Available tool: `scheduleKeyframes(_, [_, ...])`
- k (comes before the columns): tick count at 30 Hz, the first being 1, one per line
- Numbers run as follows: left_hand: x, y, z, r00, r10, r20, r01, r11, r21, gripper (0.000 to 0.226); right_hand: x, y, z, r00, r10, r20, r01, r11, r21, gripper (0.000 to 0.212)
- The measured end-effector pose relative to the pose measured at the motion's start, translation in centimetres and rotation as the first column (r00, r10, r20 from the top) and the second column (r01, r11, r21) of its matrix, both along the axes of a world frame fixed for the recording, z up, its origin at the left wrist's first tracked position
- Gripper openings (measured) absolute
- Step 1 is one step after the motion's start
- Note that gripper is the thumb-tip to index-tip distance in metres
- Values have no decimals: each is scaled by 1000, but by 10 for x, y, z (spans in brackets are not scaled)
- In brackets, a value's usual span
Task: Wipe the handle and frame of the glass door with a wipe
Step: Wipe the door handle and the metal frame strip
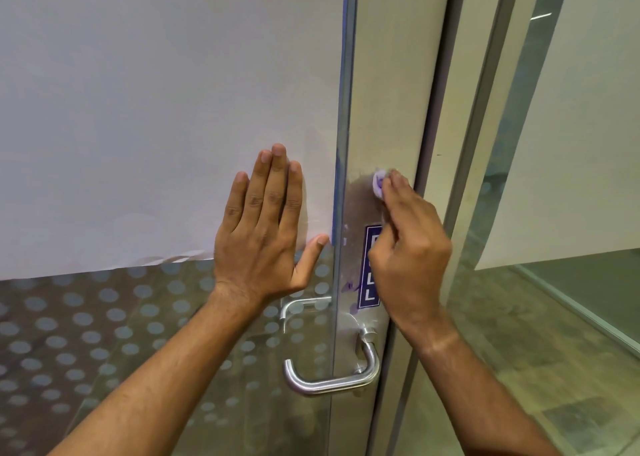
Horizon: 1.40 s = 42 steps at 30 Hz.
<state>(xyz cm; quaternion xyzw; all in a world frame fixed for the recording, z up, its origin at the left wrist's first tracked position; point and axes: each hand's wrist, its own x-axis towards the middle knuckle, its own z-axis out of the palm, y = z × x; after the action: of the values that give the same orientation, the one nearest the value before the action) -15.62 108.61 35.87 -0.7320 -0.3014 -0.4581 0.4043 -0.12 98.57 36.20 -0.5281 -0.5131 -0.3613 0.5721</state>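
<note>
- A tall glass door (pixel 166 334) fills the left of the view; white sheeting covers its upper part and a grey dot pattern runs across the lower glass.
- The door's pale vertical frame (pixel 391 74) stands just right of the glass edge, with a smeared patch at hand height.
- The left hand (pixel 265 227) lies flat on the white-covered glass, fingers straight and together, thumb spread toward the frame, holding nothing.
- The right hand (pixel 410 247) has its grip curled and clamped on a small crumpled white wipe (pixel 378 184), pressing it to the frame above a dark blue vertical sign (pixel 370 282) that the hand partly hides.
- A brushed-metal curved lever handle (pixel 332 376) juts from the frame below the sign, untouched by either hand.
</note>
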Motion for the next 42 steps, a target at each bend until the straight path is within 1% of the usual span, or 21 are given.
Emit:
scheduleKeyframes(3, [1,0,-1,1000,-6,5,6,1000,-1,93,-4,10,-10,992,-105,72,107,994,-18,45])
scheduleKeyframes(6, [2,1,-1,1000,-14,9,14,1000,-7,93,-2,12,-26,979,-105,175,118,991,-64,38])
scheduleKeyframes(9, [2,0,-1,1000,-10,8,10,1000,-6,93,7,-1,-39,965,-48,259,91,983,-157,54])
scheduleKeyframes(10, [1,0,-1,1000,-9,7,9,1000,-6,93,9,-3,-40,967,-41,252,86,982,-168,56])
scheduleKeyframes(11, [1,0,0,1000,-9,6,9,1000,-7,93,10,-3,-40,972,-48,229,88,982,-165,53])
scheduleKeyframes(12, [1,0,0,1000,-7,5,7,1000,-7,93,10,-2,-39,979,-67,192,99,982,-159,46])
scheduleKeyframes(13, [0,0,0,1000,-5,3,5,1000,-7,94,8,0,-36,986,-94,138,115,981,-157,46])
scheduleKeyframes(15, [0,0,0,1000,1,2,-1,1000,-4,93,0,6,-28,992,-124,22,126,981,-148,69])
scheduleKeyframes(16, [1,0,0,1000,-2,2,2,1000,-3,93,-3,9,-24,992,-126,-11,123,984,-131,74])
scheduleKeyframes(17, [1,0,0,1000,-6,2,6,1000,-1,93,-5,12,-19,992,-127,-24,123,986,-116,72])
scheduleKeyframes(19, [2,0,-1,1000,-13,3,13,1000,1,92,-8,18,-10,993,-120,-17,118,990,-81,61])
scheduleKeyframes(21, [2,0,-2,1000,-18,7,18,1000,2,92,-10,22,-9,993,-109,50,113,990,-84,56])
scheduleKeyframes(24, [1,1,-1,1000,-16,12,16,1000,3,93,-13,16,-34,971,-29,237,80,975,-206,68])
scheduleKeyframes(26, [1,0,-1,1000,-21,10,21,1000,-3,93,-8,6,-52,950,2,311,88,957,-275,64])
scheduleKeyframes(28, [0,0,0,1000,-20,9,20,1000,-8,93,-3,1,-58,957,5,289,84,951,-296,62])
scheduleKeyframes(32, [0,-1,-1,1000,-16,5,16,1000,-5,93,-4,11,-35,993,-68,100,89,971,-221,72])
scheduleKeyframes(35, [1,-1,-1,1000,-25,4,25,1000,-6,92,-8,21,-22,996,-81,26,84,981,-174,61])
scheduleKeyframes(37, [1,0,-2,1000,-22,3,22,1000,-10,93,-7,22,-24,996,-58,72,70,981,-179,65])
scheduleKeyframes(39, [1,0,-1,1000,-13,3,13,1000,-10,93,-3,16,-36,983,-10,181,52,971,-232,75])
scheduleKeyframes(41, [1,0,-1,1000,-11,4,11,1000,-11,93,5,4,-52,964,32,264,51,952,-302,76])
scheduleKeyframes(42, [1,-1,-1,1000,-10,4,10,1000,-12,92,8,-3,-58,961,48,272,46,943,-331,76])
